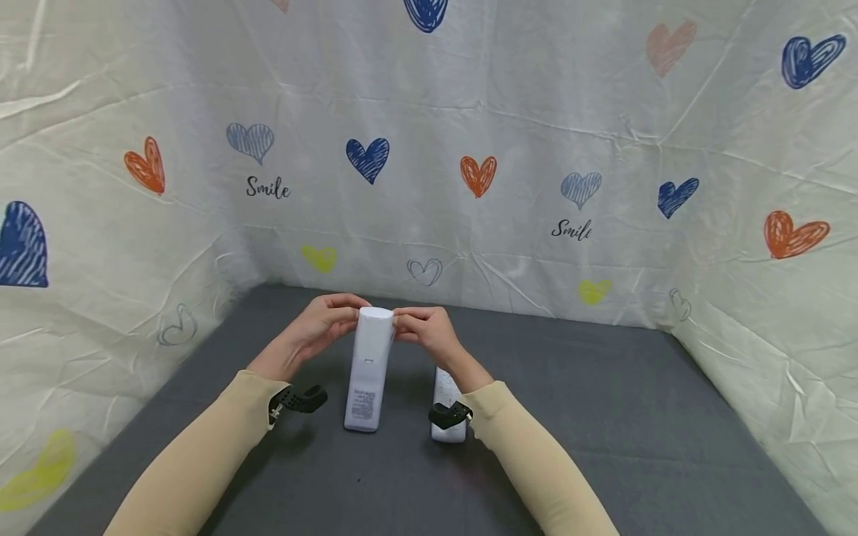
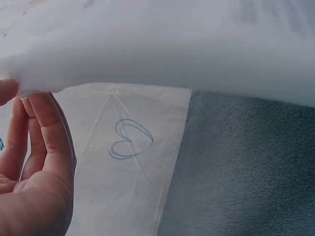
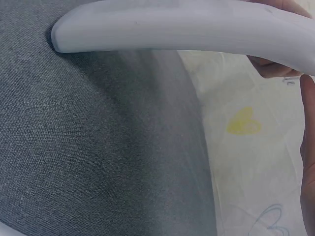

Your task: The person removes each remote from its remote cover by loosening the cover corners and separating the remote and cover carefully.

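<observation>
A long white remote control (image 1: 367,376) stands tilted on the grey cloth, its back with a small latch mark and a printed label facing me. My left hand (image 1: 315,331) pinches its upper end from the left side, thumb and fingertips at the edge. From the other side, the fingertips of my right hand (image 1: 434,333) grip the same end. In the right wrist view the curved side of the remote shows, its lower end touching the cloth. A second white object (image 1: 447,391), flat and long, lies under my right wrist, which partly hides it.
Dark grey cloth (image 1: 603,417) covers the table. White sheeting (image 1: 415,216) printed with hearts and the word "Smile" hangs behind it and on both sides. Each wrist wears a black strap (image 1: 302,400).
</observation>
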A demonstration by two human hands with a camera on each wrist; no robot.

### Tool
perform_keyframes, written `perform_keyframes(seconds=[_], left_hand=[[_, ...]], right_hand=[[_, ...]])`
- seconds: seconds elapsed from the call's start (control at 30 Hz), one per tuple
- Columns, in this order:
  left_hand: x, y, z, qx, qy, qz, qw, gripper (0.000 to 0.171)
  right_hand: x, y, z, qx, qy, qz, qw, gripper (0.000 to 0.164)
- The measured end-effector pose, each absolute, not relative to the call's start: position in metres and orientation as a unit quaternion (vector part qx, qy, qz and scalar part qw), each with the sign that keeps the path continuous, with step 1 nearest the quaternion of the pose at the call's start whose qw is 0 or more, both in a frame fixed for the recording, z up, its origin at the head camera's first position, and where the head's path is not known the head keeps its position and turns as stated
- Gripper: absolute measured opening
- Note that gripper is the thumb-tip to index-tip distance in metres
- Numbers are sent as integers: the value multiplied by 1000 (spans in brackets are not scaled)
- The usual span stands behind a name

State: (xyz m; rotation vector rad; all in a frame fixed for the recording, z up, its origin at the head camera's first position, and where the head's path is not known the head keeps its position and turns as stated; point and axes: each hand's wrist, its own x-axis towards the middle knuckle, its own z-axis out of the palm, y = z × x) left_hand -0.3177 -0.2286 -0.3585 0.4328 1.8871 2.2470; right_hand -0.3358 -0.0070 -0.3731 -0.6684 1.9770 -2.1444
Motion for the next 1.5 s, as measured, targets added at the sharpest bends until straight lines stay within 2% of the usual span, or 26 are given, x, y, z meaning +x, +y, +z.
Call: perform_keyframes(seconds=[0.3,0.5,1.0,1.27,1.5], left_hand=[[-318,-225,-353,132,652,746,40,11],[-315,-225,-352,126,661,739,14,11],[-305,-229,-355,104,679,727,24,11],[-299,-233,-363,80,698,709,56,9],[-294,-236,-371,66,716,691,64,7]], right_hand=[[-335,-6,-367,-213,648,-728,75,26],[-333,-5,-364,-212,643,-733,72,28],[-331,-2,-364,-238,640,-718,134,30],[-324,0,-365,-230,666,-693,154,28],[-319,1,-367,-219,700,-659,166,28]])
